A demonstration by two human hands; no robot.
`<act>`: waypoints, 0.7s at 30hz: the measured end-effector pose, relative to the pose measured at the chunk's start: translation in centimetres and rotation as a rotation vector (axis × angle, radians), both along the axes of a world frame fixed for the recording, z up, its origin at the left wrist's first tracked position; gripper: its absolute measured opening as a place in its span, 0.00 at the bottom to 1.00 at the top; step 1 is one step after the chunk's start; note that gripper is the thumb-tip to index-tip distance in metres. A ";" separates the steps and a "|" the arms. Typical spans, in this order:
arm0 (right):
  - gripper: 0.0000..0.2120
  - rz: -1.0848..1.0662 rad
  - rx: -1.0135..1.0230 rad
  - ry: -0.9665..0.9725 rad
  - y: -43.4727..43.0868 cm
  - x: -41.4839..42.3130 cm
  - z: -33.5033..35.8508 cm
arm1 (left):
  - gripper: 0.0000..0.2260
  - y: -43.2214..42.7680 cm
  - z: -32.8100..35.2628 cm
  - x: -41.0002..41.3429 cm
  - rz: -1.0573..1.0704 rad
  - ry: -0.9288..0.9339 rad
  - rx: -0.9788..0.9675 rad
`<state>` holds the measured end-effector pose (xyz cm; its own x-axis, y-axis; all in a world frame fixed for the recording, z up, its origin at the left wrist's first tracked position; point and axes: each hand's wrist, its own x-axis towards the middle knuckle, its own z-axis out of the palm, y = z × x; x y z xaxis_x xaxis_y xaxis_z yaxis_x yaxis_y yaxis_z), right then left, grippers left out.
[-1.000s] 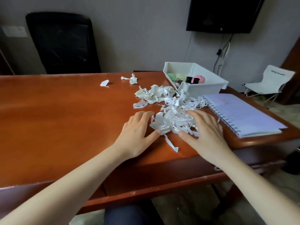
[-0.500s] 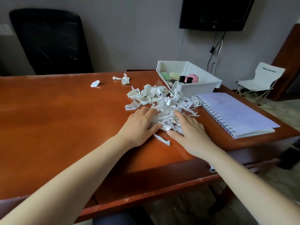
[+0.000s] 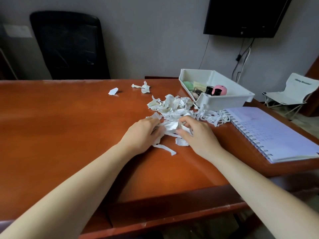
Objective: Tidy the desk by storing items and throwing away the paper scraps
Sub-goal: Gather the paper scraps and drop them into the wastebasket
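A heap of white paper scraps (image 3: 174, 107) lies on the brown desk (image 3: 60, 126), just left of a white storage box (image 3: 229, 100). My left hand (image 3: 143, 133) and my right hand (image 3: 196, 133) face each other at the near side of the heap, fingers curled around a bunch of scraps (image 3: 170, 125) between them. One loose strip (image 3: 165, 149) lies just in front of my hands. Two stray scraps (image 3: 113, 91) (image 3: 144, 87) lie farther back. The box holds a pink item (image 3: 220, 89), black caps and a green item.
A spiral notebook (image 3: 269, 133) lies at the desk's right end. A black office chair (image 3: 69, 45) stands behind the desk, a dark screen (image 3: 245, 16) hangs on the wall, and a white folding chair (image 3: 291, 94) stands at the far right.
Both hands went from lying flat on the heap to curling their fingers, drawing scraps together between them. The camera has shifted a little.
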<state>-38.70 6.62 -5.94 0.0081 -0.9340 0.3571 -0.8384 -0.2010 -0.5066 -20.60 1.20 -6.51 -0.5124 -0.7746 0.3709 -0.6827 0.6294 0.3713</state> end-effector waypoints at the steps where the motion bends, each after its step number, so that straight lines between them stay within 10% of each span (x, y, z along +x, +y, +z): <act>1: 0.05 -0.001 -0.023 -0.014 -0.3 -0.1 -0.1 | 0.16 -0.1 0.0 0.1 0.012 0.002 -0.004; 21: 0.16 -0.038 -0.100 -0.464 -4.6 3.7 5.8 | 0.20 -1.4 3.1 3.7 0.165 0.653 0.131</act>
